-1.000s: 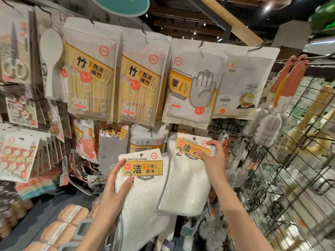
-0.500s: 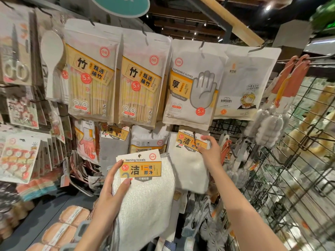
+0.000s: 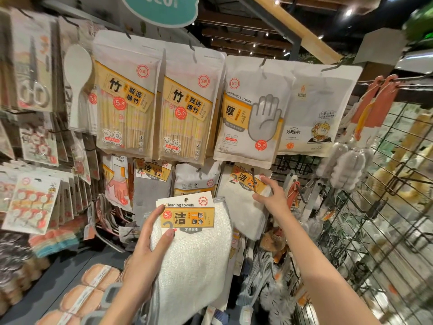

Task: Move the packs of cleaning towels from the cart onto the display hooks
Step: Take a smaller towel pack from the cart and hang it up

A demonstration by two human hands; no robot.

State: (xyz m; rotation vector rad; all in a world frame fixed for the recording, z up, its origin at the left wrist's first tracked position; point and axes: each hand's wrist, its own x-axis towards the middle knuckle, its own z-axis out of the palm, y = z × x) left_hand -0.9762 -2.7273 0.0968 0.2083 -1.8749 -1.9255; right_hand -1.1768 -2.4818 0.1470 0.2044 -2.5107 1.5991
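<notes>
My left hand [image 3: 150,240] grips a pack of white cleaning towels [image 3: 196,254] with a yellow label card, held up in front of the lower hook row. My right hand [image 3: 271,198] is further back and to the right, its fingers spread on a second towel pack [image 3: 241,207] that hangs on a display hook [image 3: 253,171] under the disposable glove bags. That pack's yellow card is tilted. Whether the fingers pinch the hanging pack or only touch it is unclear.
Bags of bamboo chopsticks [image 3: 126,102] and disposable gloves [image 3: 253,113] hang on the upper hooks. A wire grid rack [image 3: 375,219] with brushes stands at the right. Scissors and clip cards fill the left wall. Sponges [image 3: 93,289] lie on the low shelf.
My right hand pushed its towel pack back and up onto the hook, then opened its fingers over it. My left hand raised its pack slightly.
</notes>
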